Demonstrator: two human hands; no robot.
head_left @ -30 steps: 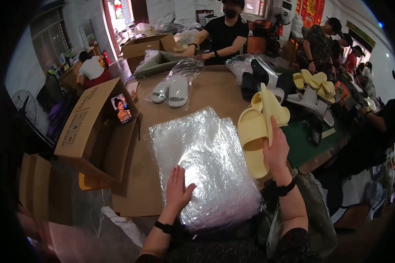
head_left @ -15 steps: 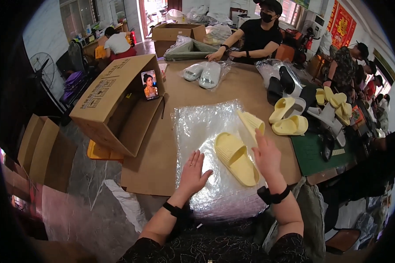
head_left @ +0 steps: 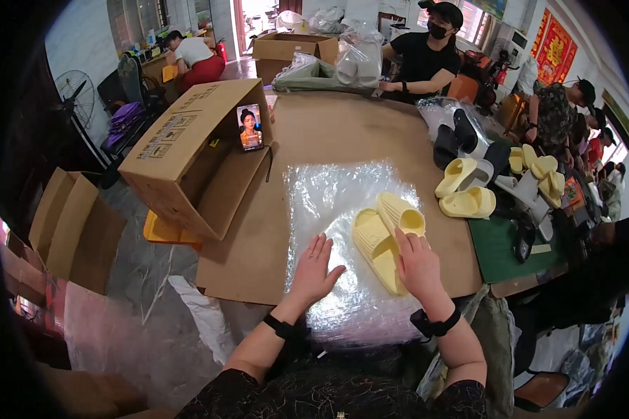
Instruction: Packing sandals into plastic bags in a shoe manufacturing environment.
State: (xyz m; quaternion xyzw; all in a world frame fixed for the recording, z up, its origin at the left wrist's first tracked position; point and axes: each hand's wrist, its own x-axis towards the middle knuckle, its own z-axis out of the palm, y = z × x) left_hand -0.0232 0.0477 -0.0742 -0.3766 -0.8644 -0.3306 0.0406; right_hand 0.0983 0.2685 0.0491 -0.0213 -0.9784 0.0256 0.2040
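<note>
Two yellow slippers lie side by side on a stack of clear plastic bags (head_left: pixel 321 188). The left yellow slipper (head_left: pixel 374 241) has its ribbed strap pointing away from me. Against it rests the right yellow slipper (head_left: pixel 400 209), its heel end covered by my right hand (head_left: pixel 419 269). That hand's fingers reach over the slipper and hold it; the thumb side is near the left slipper. My left hand (head_left: pixel 316 274) lies flat on the bags with the thumb spread, holding nothing, left of the slippers.
A cardboard box (head_left: pixel 189 160) on its side holds a lit phone (head_left: pixel 249 128) at the left. More yellow slippers (head_left: pixel 468 201) and dark and grey ones crowd the right, near a green mat (head_left: pixel 500 244). A co-worker (head_left: pixel 426 56) stands across the table with a bagged pair (head_left: pixel 360 59).
My right hand has brought the right slipper down flat against the left one. The left slipper sits slightly farther right. Across the table, the co-worker has lifted the bagged pair.
</note>
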